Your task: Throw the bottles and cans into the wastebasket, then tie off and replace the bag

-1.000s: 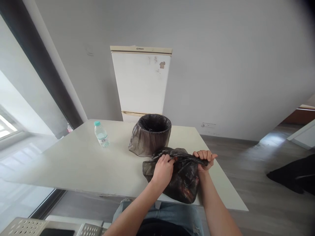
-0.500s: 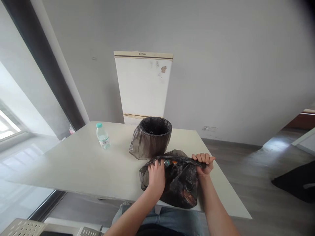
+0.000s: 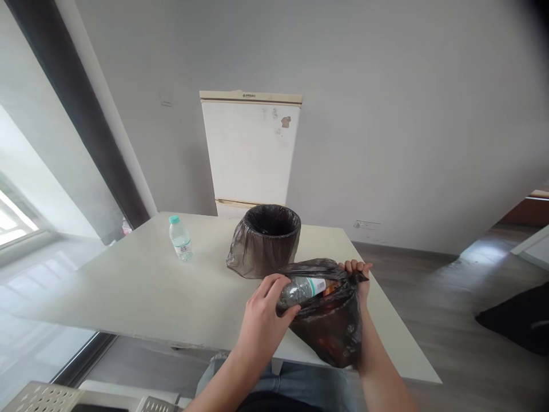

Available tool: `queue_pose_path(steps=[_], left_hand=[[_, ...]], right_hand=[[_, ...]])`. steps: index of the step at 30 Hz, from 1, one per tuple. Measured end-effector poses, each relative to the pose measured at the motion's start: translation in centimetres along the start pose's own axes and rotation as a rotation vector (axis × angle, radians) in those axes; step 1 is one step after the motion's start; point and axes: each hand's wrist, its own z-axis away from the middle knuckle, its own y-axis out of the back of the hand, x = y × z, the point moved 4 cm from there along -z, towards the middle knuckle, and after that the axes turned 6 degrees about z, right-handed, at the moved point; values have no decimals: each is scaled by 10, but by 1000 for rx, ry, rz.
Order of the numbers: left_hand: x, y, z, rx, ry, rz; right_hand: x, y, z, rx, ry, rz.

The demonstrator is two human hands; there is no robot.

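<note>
My left hand (image 3: 268, 303) is closed around the base end of a clear plastic bottle (image 3: 298, 290) with a green-and-white label. The bottle lies on its side in the mouth of a black plastic garbage bag (image 3: 330, 332), and its far end is hidden inside. Something orange shows beside it in the bag's opening. At the bag's right side, my right hand (image 3: 360, 277) grips the gathered rim. Just behind the bag stands a trash can lined with a black bag (image 3: 266, 246).
A clear water bottle with a green cap (image 3: 180, 239) stands upright on the left of the white table (image 3: 141, 292). Behind the table is a white refrigerator (image 3: 251, 151) against the grey wall. A perforated beige item (image 3: 47, 397) shows at the lower left.
The plastic bottle now shows at the bag's mouth, its base in my left hand, which was on the bag's left side before. My right hand still holds the rim.
</note>
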Motion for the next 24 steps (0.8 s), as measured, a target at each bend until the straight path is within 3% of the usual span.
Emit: queue_pose_path(steps=[6,10,13,16,20,24], left_hand=[[6,29,3,35,35,198],[0,58,13,170,119,449],[-5,99,17,343,102,503],[-18,154,17,625,126,305],[-62,215,11,917,170,44],[-147,235,2,863,256,-26]], right_hand=[[3,7,-4,49,-52,-7],[3,5,-3,38,-66,-48],[2,4,-3,41,-61,-47],[2,4,-5,45,-58,-24],[2,4,-5,27,-51,-10],[3,5,-5,32,-57,-28]])
